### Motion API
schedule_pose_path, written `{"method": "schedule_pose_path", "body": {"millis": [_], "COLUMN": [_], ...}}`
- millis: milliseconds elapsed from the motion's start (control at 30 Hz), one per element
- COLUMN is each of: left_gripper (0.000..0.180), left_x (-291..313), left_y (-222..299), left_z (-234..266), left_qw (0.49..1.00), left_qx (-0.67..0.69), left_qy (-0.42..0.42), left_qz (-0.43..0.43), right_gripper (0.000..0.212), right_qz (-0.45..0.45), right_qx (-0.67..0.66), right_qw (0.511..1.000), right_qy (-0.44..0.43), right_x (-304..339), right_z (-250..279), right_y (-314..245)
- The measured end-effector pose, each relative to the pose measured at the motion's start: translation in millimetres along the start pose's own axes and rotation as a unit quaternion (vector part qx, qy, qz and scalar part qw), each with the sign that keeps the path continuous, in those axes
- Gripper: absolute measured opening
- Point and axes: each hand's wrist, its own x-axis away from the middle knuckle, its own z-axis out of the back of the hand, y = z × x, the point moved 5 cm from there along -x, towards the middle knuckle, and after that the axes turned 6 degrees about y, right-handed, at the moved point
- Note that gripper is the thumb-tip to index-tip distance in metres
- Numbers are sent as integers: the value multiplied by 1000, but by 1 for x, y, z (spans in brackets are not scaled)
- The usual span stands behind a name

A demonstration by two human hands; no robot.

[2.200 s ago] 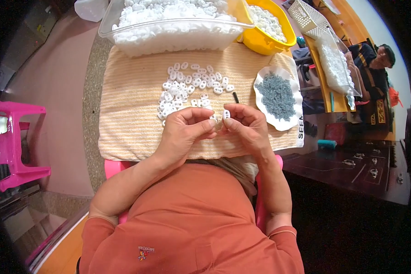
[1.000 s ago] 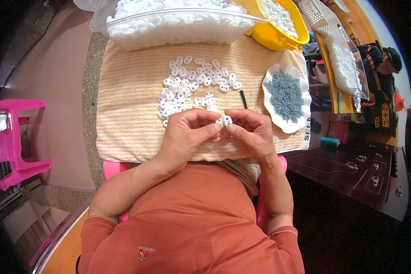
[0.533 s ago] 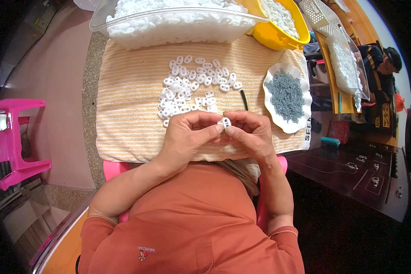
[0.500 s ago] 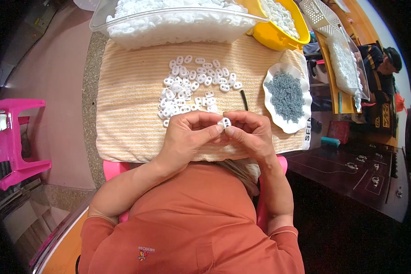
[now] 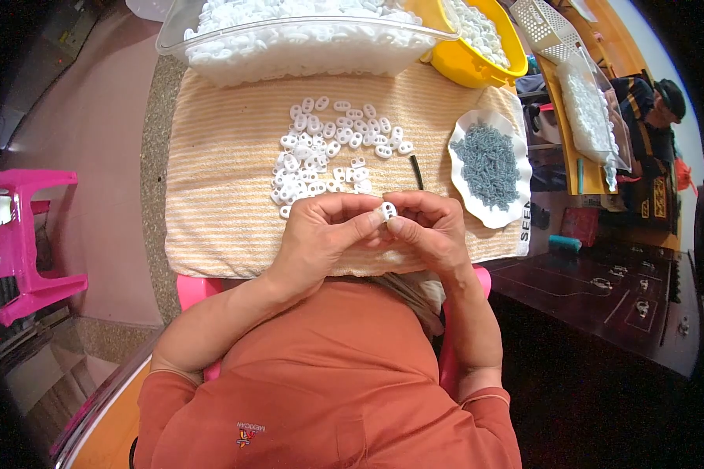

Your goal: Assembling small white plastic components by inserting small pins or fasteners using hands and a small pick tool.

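You sit in an apparent home workshop, with a striped towel [image 5: 219, 172], a clear tub [image 5: 289, 76] of white parts [image 5: 289, 11] and a pink stool [image 5: 25, 258].

Left hand [image 5: 321, 234] and right hand [image 5: 432, 228] pinched a small white two-holed piece [image 5: 389, 209].
Loose white pieces [image 5: 333, 148] lay on the striped towel [image 5: 227, 172], with a black stick [image 5: 416, 172] and a wavy-edged dish [image 5: 497, 219] of grey bits [image 5: 485, 164] to their right.

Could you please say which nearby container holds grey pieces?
The white wavy-rimmed dish nearest the right hand; the clear plastic bin and yellow plastic basin hold whitish pieces.
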Motion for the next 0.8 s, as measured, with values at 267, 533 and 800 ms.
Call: {"method": "schedule_pose_path", "body": {"millis": [267, 533, 800], "left_gripper": [22, 18, 17], "left_x": [-2, 0, 3], "left_y": [-4, -4, -4], "left_z": [2, -2, -7], "left_qw": [1000, 993, 986], "left_qx": [25, 89, 113], "left_qy": [-2, -45, -77], "left_qz": [-7, 62, 92], "right_gripper": [29, 29, 28], "right_qz": [17, 31, 85], "right_qx": [-19, -30, -25], "right_qw": [1000, 999, 996], "right_qy": [-9, -15, -26], "right_x": [1, 5, 7], "right_z": [-1, -1, -3], "right_y": [-3, -5, -9]}}
